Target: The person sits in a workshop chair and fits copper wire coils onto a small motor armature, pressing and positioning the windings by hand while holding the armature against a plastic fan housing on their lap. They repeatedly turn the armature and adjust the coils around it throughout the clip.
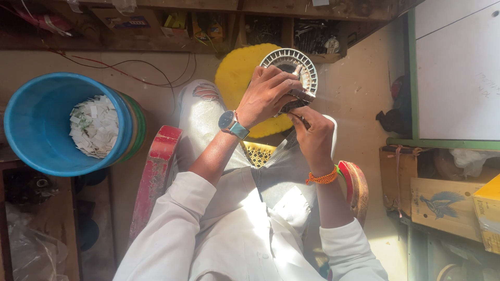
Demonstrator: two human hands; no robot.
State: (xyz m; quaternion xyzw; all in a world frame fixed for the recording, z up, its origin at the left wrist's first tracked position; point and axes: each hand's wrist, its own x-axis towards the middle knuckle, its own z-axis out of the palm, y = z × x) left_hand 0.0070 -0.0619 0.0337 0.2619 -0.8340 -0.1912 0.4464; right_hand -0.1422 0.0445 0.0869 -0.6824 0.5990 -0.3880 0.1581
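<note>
Two hands [268,96], one round slotted metal part [291,65], one wristwatch [229,122], one orange wristband [323,178], one blue bucket [31,119], one yellow disc [237,73]

Person: white long-sleeved shirt [234,234]; pale ripped jeans [203,112]; blue-faced wristwatch [229,122], left wrist; orange thread bracelet [323,178], right wrist.

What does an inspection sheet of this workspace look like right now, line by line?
Surface: work done over the lap, above a yellow stool.
Job's things: round finned metal part, held up.
Clutter: blue bucket of paper scraps; shelf of oddments.
Hands: left hand grips the part; right hand pinches at its lower edge.
Cables: thin red wire along the wall.
Surroundings: wooden boxes, green-framed panel.
</note>
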